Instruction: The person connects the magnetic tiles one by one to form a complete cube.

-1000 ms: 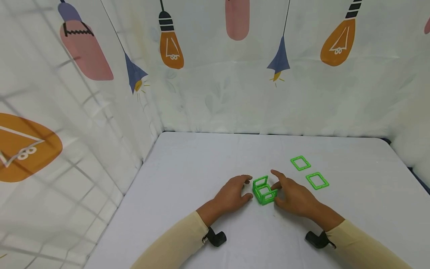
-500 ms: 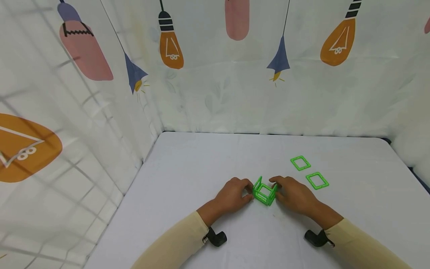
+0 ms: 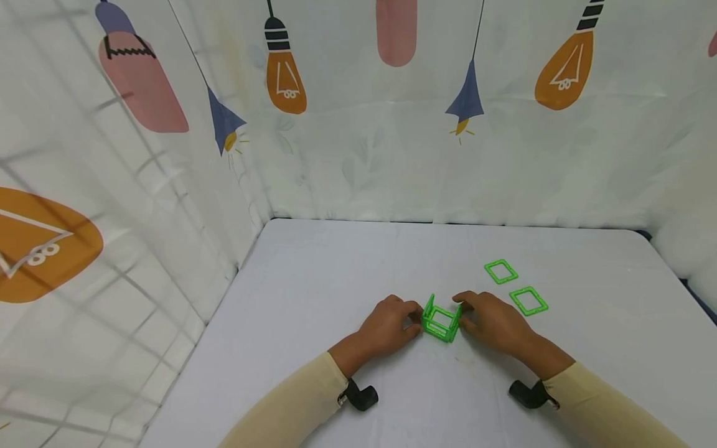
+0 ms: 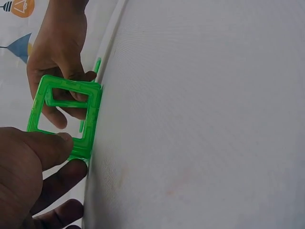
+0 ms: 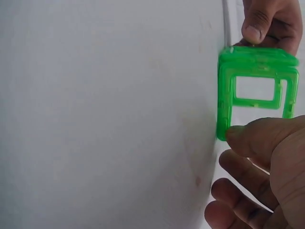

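**Side panels raised between two hands**

At the near middle of the white table, a small structure of green square frames stands between the person's two hands. A second ago the side pieces lay splayed and the hands were spread wide, the right forefinger lifted clear. Now both hands have closed in and the side frames stand upright, forming an open-topped box shape. That reads as the walls being brought together so their edges can join; whether the edges have actually locked cannot be told from these views.

The left hand pinches the left wall, its thumb pressed on the frame's near corner as the left wrist view shows. The right hand grasps the right wall the same way, thumb tip on the frame's edge, other fingers curled beneath.

Two loose green frames lie flat farther to the right, one behind the other, well apart from the structure and untouched. Judging by them, more faces may remain to be added. A patterned curtain with printed bulbs hangs behind the table.
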`<control>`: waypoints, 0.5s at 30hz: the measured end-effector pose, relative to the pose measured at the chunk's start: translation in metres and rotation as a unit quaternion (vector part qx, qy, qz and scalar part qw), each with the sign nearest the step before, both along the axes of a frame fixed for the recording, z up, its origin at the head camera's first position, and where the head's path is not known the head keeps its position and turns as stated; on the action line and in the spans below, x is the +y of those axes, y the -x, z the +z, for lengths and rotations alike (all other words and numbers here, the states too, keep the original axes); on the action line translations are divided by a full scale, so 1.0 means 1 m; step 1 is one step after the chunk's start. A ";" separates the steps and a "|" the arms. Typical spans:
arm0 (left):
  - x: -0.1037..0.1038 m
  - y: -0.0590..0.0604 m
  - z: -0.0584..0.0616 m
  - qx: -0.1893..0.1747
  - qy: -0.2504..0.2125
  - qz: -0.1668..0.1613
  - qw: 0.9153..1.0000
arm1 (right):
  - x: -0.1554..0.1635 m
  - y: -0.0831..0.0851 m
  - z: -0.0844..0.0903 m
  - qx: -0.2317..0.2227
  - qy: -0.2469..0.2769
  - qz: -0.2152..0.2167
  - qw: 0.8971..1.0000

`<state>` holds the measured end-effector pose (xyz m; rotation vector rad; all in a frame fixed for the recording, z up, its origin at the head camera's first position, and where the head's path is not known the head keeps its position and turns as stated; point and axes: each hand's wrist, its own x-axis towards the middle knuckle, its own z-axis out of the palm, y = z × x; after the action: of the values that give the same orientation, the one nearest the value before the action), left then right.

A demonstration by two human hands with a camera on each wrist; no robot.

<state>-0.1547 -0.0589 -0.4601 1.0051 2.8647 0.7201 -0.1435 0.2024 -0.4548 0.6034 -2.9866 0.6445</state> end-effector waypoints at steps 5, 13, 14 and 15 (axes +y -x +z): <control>0.001 -0.001 0.001 0.001 0.006 0.001 1.000 | 0.010 0.005 0.004 -0.013 0.015 -0.018 1.000; 0.001 -0.003 0.002 0.000 0.008 0.001 1.000 | 0.031 0.019 0.013 -0.039 0.018 -0.073 0.996; 0.001 -0.003 0.002 0.001 0.008 0.001 1.000 | 0.034 0.021 0.013 -0.039 0.018 -0.078 0.996; 0.001 -0.003 0.003 0.002 0.009 0.001 1.000 | 0.037 0.023 0.014 -0.038 0.018 -0.084 0.996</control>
<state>-0.1520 -0.0579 -0.4575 1.0036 2.8712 0.6922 -0.1661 0.2398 -0.4413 0.3276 -3.0439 0.7211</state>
